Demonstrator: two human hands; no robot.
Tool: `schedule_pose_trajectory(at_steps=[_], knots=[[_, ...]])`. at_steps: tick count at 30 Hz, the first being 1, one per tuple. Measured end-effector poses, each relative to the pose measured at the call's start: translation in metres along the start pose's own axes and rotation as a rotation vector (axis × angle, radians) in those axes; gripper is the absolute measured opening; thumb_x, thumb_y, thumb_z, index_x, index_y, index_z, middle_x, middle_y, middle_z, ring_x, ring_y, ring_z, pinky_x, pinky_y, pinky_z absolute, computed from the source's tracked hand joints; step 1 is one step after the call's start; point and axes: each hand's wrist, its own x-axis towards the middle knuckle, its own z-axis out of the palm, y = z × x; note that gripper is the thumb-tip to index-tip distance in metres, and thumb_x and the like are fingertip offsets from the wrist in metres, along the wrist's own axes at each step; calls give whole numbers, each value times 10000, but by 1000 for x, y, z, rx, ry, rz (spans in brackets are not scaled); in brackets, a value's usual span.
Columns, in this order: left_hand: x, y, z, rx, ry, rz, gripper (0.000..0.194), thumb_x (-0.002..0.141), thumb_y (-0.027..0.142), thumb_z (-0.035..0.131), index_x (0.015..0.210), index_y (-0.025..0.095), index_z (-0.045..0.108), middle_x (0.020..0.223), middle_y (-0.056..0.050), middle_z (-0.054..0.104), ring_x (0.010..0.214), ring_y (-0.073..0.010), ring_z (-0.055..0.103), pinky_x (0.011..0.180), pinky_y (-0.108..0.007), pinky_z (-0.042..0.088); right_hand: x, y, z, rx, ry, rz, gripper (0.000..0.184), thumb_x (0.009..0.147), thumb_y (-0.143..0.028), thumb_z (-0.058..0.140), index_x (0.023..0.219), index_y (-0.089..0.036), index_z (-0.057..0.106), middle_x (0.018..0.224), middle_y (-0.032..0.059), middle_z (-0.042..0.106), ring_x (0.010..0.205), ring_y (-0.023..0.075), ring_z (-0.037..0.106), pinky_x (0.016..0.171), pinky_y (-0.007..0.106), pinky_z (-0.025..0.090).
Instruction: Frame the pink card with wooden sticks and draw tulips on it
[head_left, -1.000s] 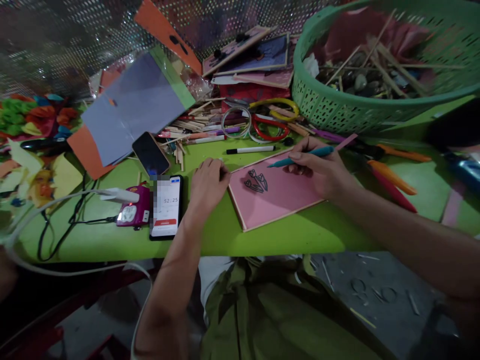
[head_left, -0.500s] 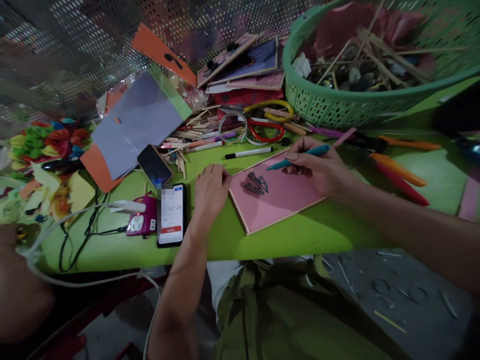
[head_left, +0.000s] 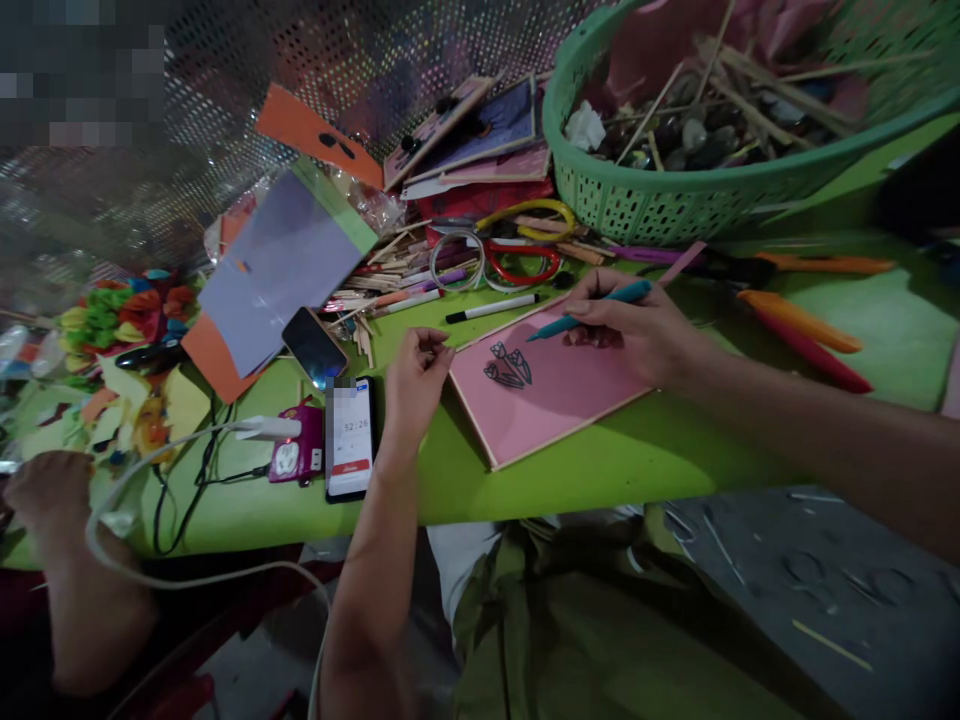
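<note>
A pink sheet framed with thin wooden strips (head_left: 555,410) lies on the green table, bearing a dark line drawing of tulip-like flowers (head_left: 510,365). My right hand (head_left: 634,325) rests over its right part and grips a teal marker (head_left: 592,308). The marker's tip points left, just right of the flowers; whether it touches the sheet I cannot tell. At the sheet's left corner is my left hand (head_left: 418,378), fingers curled in and thumb against them, with nothing visible in it. A black-and-white marker (head_left: 492,308) lies beyond the sheet's far edge.
A green basket (head_left: 675,205) of sticks and stones stands at the back right. Pliers with orange and red handles (head_left: 806,335) lie to the right. Two phones (head_left: 351,440), a magenta power adapter (head_left: 296,445) and cables are on the left. Another person's hand (head_left: 52,490) is at far left.
My left hand has curled its fingers and drawn slightly back at the sheet's corner. The teal marker stays in my right hand near the flowers. The view has shifted a little.
</note>
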Motion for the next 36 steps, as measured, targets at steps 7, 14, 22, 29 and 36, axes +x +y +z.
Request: schedule_pose_trajectory(at_steps=[7,14,22,29,36], knots=[[1,-1,-1,-6,55,62,170,880,114,670,994,221,603,927,1,693,826,-120,655,788,-254,530,-2,-1,0,-8,-13,-10,299,769,-440,871,710,-260,640,621,-17,622,559,138,573,539,302,375],[-2,-6,-3,164,23,99,172,918,144,639,1065,234,647,1029,-21,740,907,-147,693,852,-296,559,-4,-4,2,-62,-52,-7,299,752,-462,884,700,-257,673,592,-6,652,554,143,555,524,301,372],[-5,-7,-8,281,-5,105,146,929,152,663,1060,209,697,1047,-46,741,905,-167,685,863,-326,552,-4,-1,0,-42,-61,-13,291,743,-456,899,707,-254,692,594,-20,660,536,132,518,518,296,366],[-8,0,-6,537,-70,163,33,932,205,680,950,227,695,1049,-67,698,1050,-245,650,931,-389,528,-5,-1,1,-69,-72,-3,335,765,-504,885,717,-253,669,595,-12,643,529,135,519,521,309,365],[-6,0,0,623,-61,176,82,957,178,638,901,234,616,1045,-70,680,1052,-251,624,938,-389,490,-4,-1,2,-65,-57,-18,353,744,-518,898,709,-248,672,603,-15,622,531,128,540,497,298,363]])
